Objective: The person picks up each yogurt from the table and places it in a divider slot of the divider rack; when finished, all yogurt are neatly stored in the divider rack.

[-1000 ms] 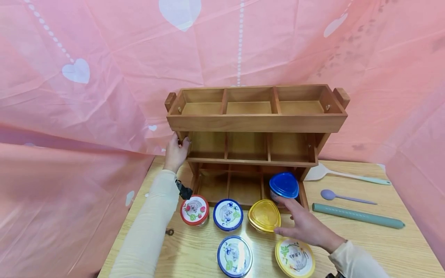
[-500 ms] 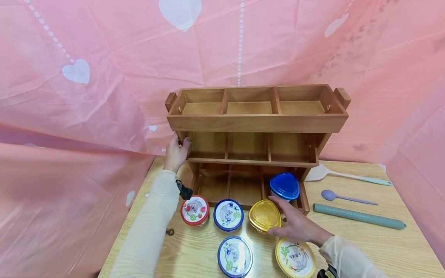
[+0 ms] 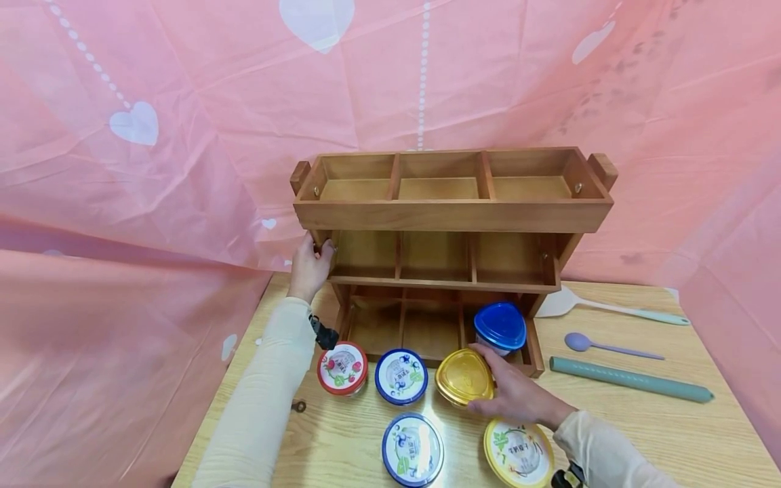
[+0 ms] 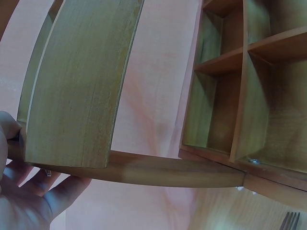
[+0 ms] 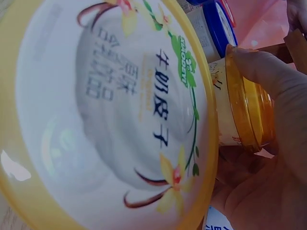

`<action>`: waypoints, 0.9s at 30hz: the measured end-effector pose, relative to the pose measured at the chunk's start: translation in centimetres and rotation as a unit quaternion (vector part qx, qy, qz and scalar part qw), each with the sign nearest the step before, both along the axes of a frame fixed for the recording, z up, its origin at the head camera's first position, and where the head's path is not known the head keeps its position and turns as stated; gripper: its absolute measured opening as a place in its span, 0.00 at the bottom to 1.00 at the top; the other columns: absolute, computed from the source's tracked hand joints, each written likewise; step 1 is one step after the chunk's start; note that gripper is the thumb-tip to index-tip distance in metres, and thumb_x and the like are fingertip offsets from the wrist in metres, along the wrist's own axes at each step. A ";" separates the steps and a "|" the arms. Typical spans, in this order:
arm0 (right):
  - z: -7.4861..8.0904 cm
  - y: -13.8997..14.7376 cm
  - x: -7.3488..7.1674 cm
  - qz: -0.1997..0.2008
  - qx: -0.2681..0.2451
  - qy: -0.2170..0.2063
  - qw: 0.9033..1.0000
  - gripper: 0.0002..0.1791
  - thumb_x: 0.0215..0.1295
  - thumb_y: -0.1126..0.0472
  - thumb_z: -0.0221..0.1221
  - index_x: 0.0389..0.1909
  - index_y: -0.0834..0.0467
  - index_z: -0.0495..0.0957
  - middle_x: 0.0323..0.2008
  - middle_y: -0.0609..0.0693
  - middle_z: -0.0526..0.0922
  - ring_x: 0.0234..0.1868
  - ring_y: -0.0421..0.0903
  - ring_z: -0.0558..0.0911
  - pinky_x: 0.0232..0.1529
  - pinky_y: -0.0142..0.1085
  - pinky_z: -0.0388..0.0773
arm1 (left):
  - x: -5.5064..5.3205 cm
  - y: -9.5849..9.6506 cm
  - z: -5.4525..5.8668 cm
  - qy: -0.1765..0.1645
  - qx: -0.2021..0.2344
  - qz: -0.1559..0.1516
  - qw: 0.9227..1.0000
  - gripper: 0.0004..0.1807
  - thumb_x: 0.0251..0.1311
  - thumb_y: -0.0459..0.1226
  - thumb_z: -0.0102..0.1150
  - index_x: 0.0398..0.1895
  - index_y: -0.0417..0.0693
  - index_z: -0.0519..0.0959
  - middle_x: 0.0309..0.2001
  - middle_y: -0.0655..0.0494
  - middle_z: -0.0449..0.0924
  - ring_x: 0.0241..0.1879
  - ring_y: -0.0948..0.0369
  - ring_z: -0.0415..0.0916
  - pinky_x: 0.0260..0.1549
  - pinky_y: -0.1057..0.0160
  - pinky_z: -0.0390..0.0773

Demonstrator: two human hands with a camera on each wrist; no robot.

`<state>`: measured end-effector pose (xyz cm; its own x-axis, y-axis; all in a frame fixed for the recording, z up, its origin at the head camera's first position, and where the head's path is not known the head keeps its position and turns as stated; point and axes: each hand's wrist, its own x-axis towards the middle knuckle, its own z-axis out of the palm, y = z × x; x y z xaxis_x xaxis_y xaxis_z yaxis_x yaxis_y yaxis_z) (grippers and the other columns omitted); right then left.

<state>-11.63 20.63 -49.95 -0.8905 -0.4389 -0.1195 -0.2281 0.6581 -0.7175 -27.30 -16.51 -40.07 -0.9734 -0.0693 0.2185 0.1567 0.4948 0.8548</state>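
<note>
A three-tier wooden organizer box stands unfolded at the back of the table. At its left side, my left hand grips the end of the middle tier by the support bar. In the right wrist view, a tub with a clear yellow lid sits between the thumb and fingers of my right hand. In the head view that hand is at the tub's right side, in front of the bottom tier. Another tub with a blue lid sits in the bottom tier's right compartment, just behind my right fingertips.
Round tubs with printed lids stand on the table: red, two blue-rimmed, and yellow-rimmed. At the right lie a spatula, a purple spoon and a green tube. A pink cloth hangs behind.
My right hand has moved left from beside the blue-lidded tub and taken hold of the yellow-lidded tub. The left hand keeps its place on the organizer.
</note>
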 end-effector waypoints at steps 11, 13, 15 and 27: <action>-0.4 -0.2 0.3 -0.027 -0.005 -0.018 0.999 0.55 0.48 0.44 0.74 0.73 0.52 0.55 0.69 0.59 0.67 0.64 0.60 0.73 0.64 0.60 0.70 | 0.0 0.0 0.0 -0.005 0.000 0.004 1.000 0.26 0.74 0.37 0.46 0.73 0.48 0.61 0.70 0.43 0.68 0.65 0.47 0.71 0.65 0.46 0.71; -0.5 -0.2 0.4 -0.027 -0.006 -0.015 1.000 0.55 0.48 0.44 0.74 0.73 0.52 0.55 0.68 0.59 0.68 0.64 0.60 0.74 0.63 0.60 0.70 | 0.0 0.0 0.0 -0.006 -0.001 0.005 1.000 0.26 0.74 0.38 0.46 0.73 0.49 0.61 0.70 0.44 0.68 0.65 0.47 0.71 0.65 0.47 0.71; -0.5 -0.3 0.4 -0.029 -0.007 -0.010 1.000 0.55 0.47 0.44 0.74 0.73 0.52 0.55 0.68 0.59 0.68 0.64 0.59 0.74 0.63 0.60 0.71 | 0.1 0.0 0.0 -0.007 -0.002 0.006 1.000 0.26 0.74 0.38 0.46 0.73 0.50 0.62 0.69 0.44 0.68 0.65 0.48 0.71 0.65 0.47 0.71; 2.3 -0.1 1.1 -0.031 -0.029 0.025 0.999 0.55 0.48 0.43 0.74 0.74 0.51 0.55 0.70 0.59 0.66 0.65 0.61 0.73 0.59 0.59 0.74 | 0.1 0.0 0.1 -0.017 0.001 0.005 1.000 0.26 0.74 0.39 0.46 0.73 0.50 0.61 0.70 0.44 0.67 0.65 0.47 0.71 0.65 0.46 0.70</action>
